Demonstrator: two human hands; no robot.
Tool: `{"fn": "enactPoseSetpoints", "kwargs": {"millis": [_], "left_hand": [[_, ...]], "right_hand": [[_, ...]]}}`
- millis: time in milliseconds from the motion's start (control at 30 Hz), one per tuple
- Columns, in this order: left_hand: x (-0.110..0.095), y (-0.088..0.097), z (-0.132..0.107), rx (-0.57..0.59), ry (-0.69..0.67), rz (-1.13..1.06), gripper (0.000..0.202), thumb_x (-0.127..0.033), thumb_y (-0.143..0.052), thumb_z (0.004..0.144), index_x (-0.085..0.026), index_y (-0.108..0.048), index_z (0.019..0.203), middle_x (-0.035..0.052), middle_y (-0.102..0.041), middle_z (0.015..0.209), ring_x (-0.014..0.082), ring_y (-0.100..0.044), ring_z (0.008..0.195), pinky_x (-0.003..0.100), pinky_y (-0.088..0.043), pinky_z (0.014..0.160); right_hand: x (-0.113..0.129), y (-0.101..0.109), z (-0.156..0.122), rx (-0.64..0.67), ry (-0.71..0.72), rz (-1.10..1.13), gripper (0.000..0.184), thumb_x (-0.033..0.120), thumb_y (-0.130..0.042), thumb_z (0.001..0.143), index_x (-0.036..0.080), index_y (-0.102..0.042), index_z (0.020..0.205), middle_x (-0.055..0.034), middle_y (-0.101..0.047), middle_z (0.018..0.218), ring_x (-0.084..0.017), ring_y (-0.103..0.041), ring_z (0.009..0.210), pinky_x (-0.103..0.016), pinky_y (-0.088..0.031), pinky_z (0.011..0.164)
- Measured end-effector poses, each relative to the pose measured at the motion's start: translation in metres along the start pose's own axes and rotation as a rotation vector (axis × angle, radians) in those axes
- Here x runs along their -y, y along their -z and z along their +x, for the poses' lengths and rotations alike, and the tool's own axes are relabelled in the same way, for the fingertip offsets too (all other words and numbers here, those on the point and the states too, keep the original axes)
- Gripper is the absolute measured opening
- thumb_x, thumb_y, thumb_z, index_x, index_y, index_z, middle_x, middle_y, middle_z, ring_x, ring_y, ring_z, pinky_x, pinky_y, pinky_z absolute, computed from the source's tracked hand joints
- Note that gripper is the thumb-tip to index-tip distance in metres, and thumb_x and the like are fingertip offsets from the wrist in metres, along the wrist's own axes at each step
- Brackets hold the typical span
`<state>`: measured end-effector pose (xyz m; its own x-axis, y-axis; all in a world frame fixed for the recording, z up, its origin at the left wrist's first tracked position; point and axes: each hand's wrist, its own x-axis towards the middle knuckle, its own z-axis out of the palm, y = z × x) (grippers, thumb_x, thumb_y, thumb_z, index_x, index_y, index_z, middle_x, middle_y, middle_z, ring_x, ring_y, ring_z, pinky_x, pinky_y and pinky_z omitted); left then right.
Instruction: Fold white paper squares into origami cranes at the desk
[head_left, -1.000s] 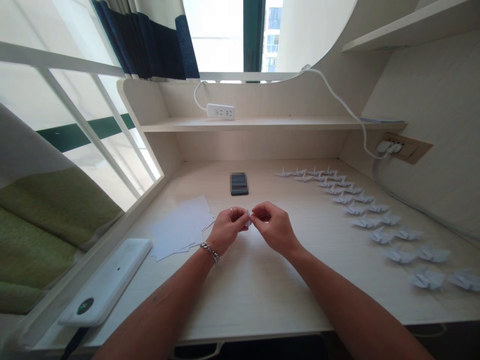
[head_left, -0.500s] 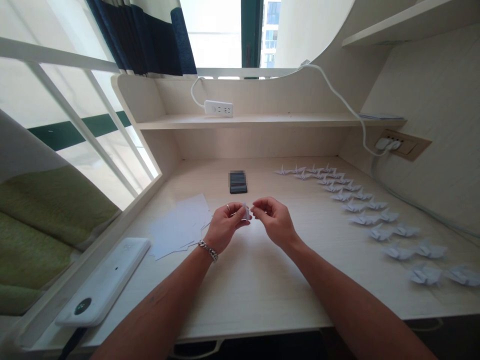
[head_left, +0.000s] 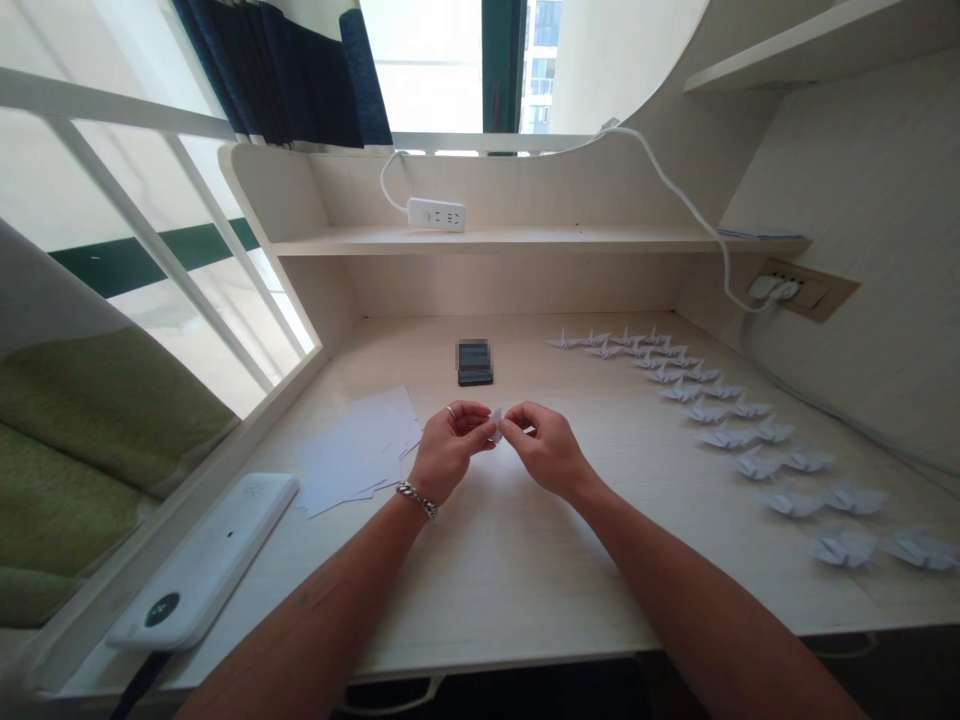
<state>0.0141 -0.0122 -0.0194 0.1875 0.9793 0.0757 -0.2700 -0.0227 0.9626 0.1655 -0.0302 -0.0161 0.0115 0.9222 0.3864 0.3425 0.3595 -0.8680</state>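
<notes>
A small folded piece of white paper [head_left: 496, 424] is held above the middle of the desk, mostly covered by fingers. My left hand [head_left: 452, 445], with a ring and a chain bracelet, pinches it between thumb and fingers. My right hand [head_left: 545, 445] has thumb and forefinger closed on the paper's right edge. Beyond the hands lies a small dark phone-like object [head_left: 475, 363], partly pixelated. Loose white paper sheets [head_left: 352, 450] overlap to the left of my left hand. Folded paper cranes [head_left: 724, 438] stand in rows along the right side.
A white power bank [head_left: 206, 560] with a dark cable lies at the desk's left edge. On the back shelf [head_left: 525, 240] sits a white power strip [head_left: 436, 215], its cord running to a wall socket [head_left: 802, 290] at right. The pale desk [head_left: 510, 590] ends at a front edge.
My right hand has moved slightly left and its fingertips now meet the folded paper. The paper is more tilted and more covered. My left hand keeps its hold.
</notes>
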Motion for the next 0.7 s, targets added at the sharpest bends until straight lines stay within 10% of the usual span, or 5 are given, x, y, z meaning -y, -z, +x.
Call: {"fn": "enactPoseSetpoints", "kwargs": {"millis": [400, 700], "left_hand": [[-0.0042, 0.0080, 0.0012, 0.138, -0.012, -0.031, 0.032, -0.025, -0.084, 0.059, -0.013, -0.060, 0.076, 0.0022, -0.068, 0.069, 0.0123, -0.062, 0.061, 0.027, -0.050, 0.061], [-0.0053, 0.0079, 0.0013, 0.121, 0.004, 0.161, 0.029, -0.031, -0.082, 0.060, -0.012, -0.066, 0.074, 0.0062, -0.069, 0.071, 0.0159, -0.064, 0.066, 0.031, -0.052, 0.068]], "right_hand": [[0.0009, 0.0104, 0.0040, 0.296, -0.307, 0.595, 0.030, 0.045, -0.071, 0.070, 0.017, -0.064, 0.075, -0.0016, -0.064, 0.071, -0.012, -0.058, 0.065, -0.025, -0.048, 0.060], [-0.0073, 0.0021, 0.0031, 0.209, -0.175, 0.272, 0.022, 0.037, -0.058, 0.080, 0.016, -0.064, 0.082, -0.0023, -0.065, 0.067, -0.013, -0.060, 0.060, -0.027, -0.051, 0.058]]}}
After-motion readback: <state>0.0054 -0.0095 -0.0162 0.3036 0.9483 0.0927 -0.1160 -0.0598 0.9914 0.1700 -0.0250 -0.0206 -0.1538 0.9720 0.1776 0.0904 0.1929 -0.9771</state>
